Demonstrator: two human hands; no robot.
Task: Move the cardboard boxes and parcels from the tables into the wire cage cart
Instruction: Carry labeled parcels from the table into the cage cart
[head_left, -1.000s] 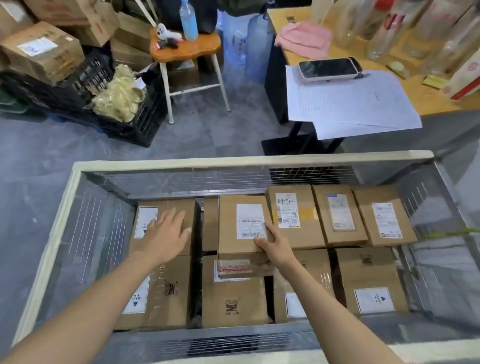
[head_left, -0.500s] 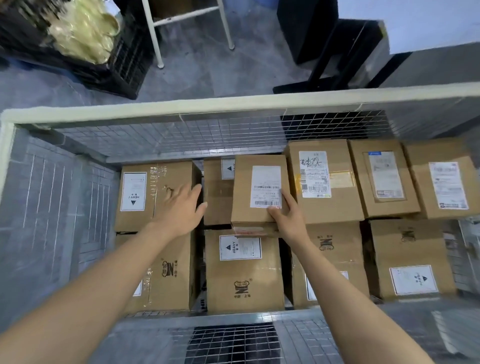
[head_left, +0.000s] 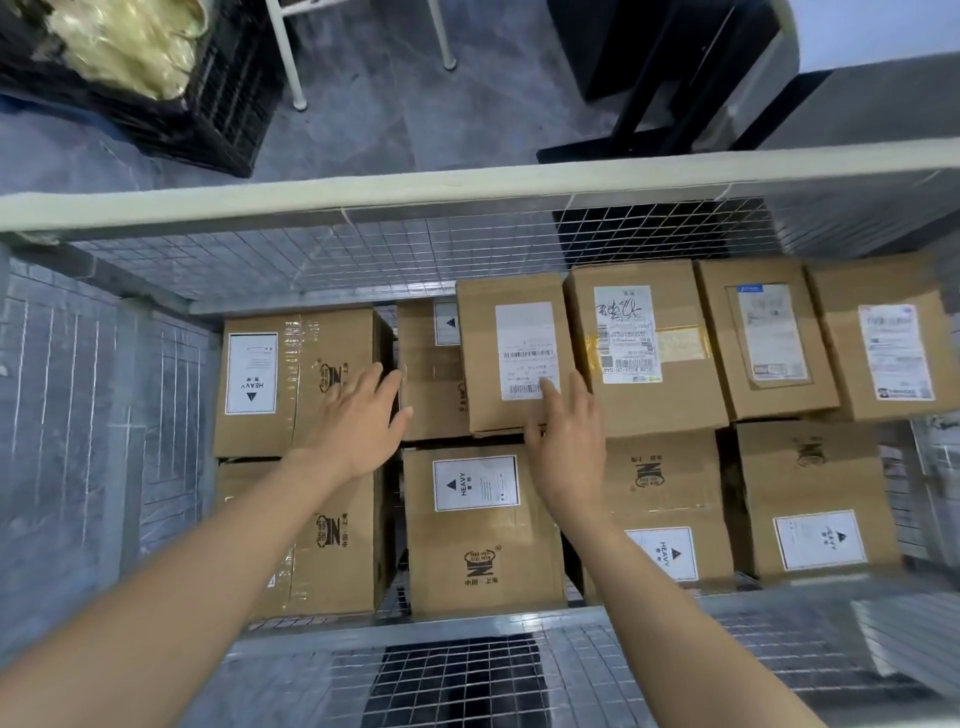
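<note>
your left hand (head_left: 358, 423) and right hand (head_left: 569, 447) are spread flat, gripping nothing. in the wire cage cart (head_left: 467, 182) the labelled parcel (head_left: 511, 353) lies by the far edge, touching your right hand: stiff, probably light; grip its long sides.

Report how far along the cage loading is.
Done: the wire cage cart holds a bottom layer of boxes, with four parcels laid along the far side on top. In hand: the right hand rests flat on the leftmost parcel; the left hand is open over the far-left box. Left: nothing here shows what remains to fetch.
</note>
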